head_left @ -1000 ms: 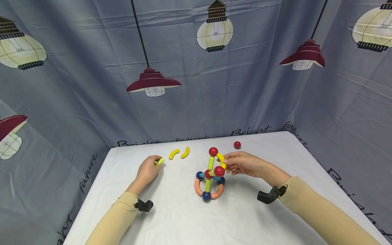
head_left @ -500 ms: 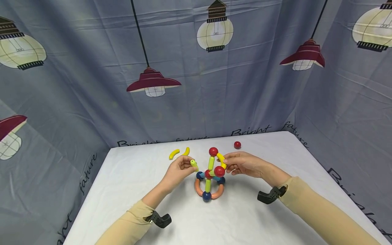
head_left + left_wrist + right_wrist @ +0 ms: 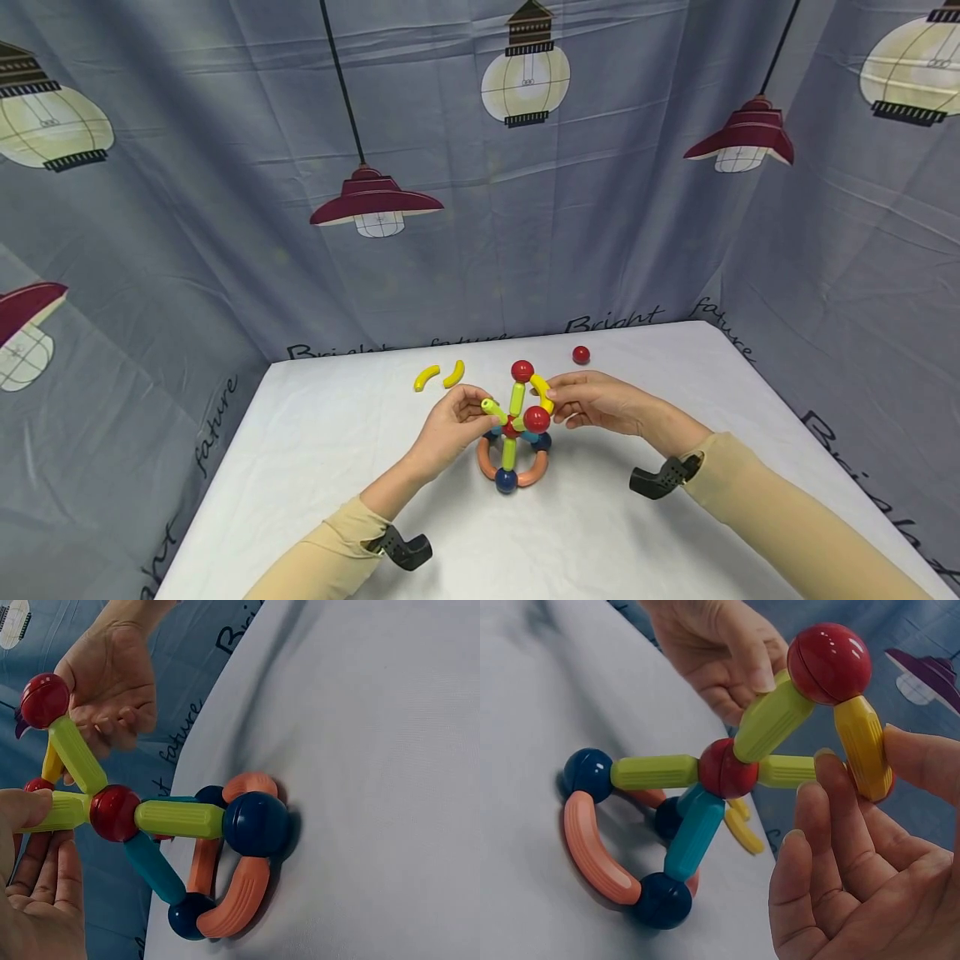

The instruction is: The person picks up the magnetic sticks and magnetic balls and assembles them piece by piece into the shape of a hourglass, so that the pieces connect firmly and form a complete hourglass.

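My left hand (image 3: 448,429) pinches a light green rod (image 3: 492,409) whose inner end meets the central red ball (image 3: 115,813) of a ball-and-rod construction. That construction stands on a ring of orange curved rods (image 3: 238,900) and dark blue balls (image 3: 506,481), with teal rods (image 3: 694,841) rising to the middle. Other green rods reach up to a top red ball (image 3: 522,371) and out to a side red ball (image 3: 537,419). Between those two, a yellow curved rod (image 3: 864,746) is pinched by my right hand (image 3: 611,406). Fingers partly cover the held rods.
Two loose yellow curved rods (image 3: 427,378) lie on the white table (image 3: 337,433) behind my left hand. A single red ball (image 3: 581,355) sits near the back edge. Grey curtain (image 3: 480,275) printed with lamps surrounds the table's back and sides.
The left hand has carried the green rod rightward from the table's left side to the construction's central red ball. My right hand stays on the yellow curved rod.
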{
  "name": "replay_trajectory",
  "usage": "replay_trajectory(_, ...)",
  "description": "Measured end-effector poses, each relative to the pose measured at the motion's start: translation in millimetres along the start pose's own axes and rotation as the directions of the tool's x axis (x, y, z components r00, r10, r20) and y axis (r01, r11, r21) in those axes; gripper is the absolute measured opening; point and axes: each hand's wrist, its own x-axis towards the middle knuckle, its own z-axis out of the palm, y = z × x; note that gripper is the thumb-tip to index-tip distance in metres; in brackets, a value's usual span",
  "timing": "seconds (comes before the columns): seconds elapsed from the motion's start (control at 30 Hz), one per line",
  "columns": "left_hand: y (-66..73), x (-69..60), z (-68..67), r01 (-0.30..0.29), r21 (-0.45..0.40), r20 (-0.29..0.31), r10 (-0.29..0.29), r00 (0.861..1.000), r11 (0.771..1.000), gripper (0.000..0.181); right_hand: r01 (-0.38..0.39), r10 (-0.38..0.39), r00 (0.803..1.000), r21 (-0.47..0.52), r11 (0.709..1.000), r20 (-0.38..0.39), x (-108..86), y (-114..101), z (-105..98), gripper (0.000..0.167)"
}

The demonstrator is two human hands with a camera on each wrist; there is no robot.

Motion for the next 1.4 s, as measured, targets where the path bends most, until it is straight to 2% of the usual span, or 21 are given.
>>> replay_trajectory(0.47, -4.3, 2.2, 5.9, -0.003, -0.008, 0.031, 0.004, 1.0, 1.0, 0.033, 0.006, -0.006, 1.0, -0.006, 1.0, 0.003, -1.4, -0.1, -0.2, 0.046)
replay_trajectory(0.57, -7.0, 2.9, 4.8, 0.011, 0.046, 0.041, -0.012, 0.999, 0.999, 0.037, 0.012, -0.012, 1.0, -0.005, 1.0, 0.007, -1.7, -0.3, -0.3, 0.045)
replay_trajectory(0.63, -10.8, 3.0, 2.6, 0.023, 0.114, 0.061, -0.03, 0.998, 0.993, 0.043, 0.011, -0.011, 1.0, 0.003, 1.0, 0.005, -1.4, -0.4, -0.1, 0.044)
replay_trajectory(0.7, -16.8, 2.6, -0.7, 0.042, 0.217, 0.089, -0.062, 0.994, 0.975, 0.052, 0.011, -0.011, 1.0, 0.012, 1.0, 0.005, -1.1, -0.5, 0.1, 0.044)
replay_trajectory(0.77, -24.2, 1.5, -4.5, 0.054, 0.334, 0.124, -0.101, 0.987, 0.941, 0.058, 0.009, -0.009, 1.0, 0.023, 1.0, 0.006, -1.0, -0.6, 0.5, 0.043)
replay_trajectory(0.87, -35.3, -0.1, -9.3, 0.017, 0.498, 0.191, -0.128, 0.973, 0.867, 0.06, 0.01, -0.01, 1.0, 0.037, 0.999, 0.009, -1.4, -0.7, 0.8, 0.04)
replay_trajectory(0.93, -39.5, -1.0, -11.6, -0.024, 0.565, 0.223, -0.125, 0.967, 0.824, 0.057, 0.012, -0.012, 1.0, 0.042, 0.999, 0.009, -1.4, -1.2, 1.2, 0.039)
replay_trajectory(1.03, -40.2, -1.7, -14.1, -0.075, 0.618, 0.247, -0.102, 0.964, 0.783, 0.053, 0.012, -0.012, 1.0, 0.037, 0.999, -0.004, -0.4, -2.4, 2.5, 0.041)
replay_trajectory(1.17, -36.1, -4.4, -18.1, -0.091, 0.657, 0.239, -0.092, 0.967, 0.748, 0.049, 0.006, -0.005, 0.999, 0.02, 1.0, -0.037, 4.4, -5.0, 5.2, 0.053)
replay_trajectory(1.23, -33.7, -7.3, -21.1, -0.083, 0.666, 0.229, -0.097, 0.969, 0.741, 0.046, 0.004, -0.003, 0.999, 0.009, 1.0, -0.053, 8.8, -6.7, 6.8, 0.058)
replay_trajectory(1.3, -30.7, -10.8, -24.5, -0.063, 0.664, 0.215, -0.11, 0.97, 0.745, 0.043, 0.001, -0.001, 0.998, -0.001, 1.0, -0.066, 13.6, -8.5, 8.1, 0.06)
replay_trajectory(1.4, -26.3, -15.3, -30.7, -0.024, 0.63, 0.21, -0.141, 0.968, 0.776, 0.038, 0.004, -0.005, 0.998, -0.006, 1.0, -0.066, 19.6, -10.7, 9.4, 0.056)
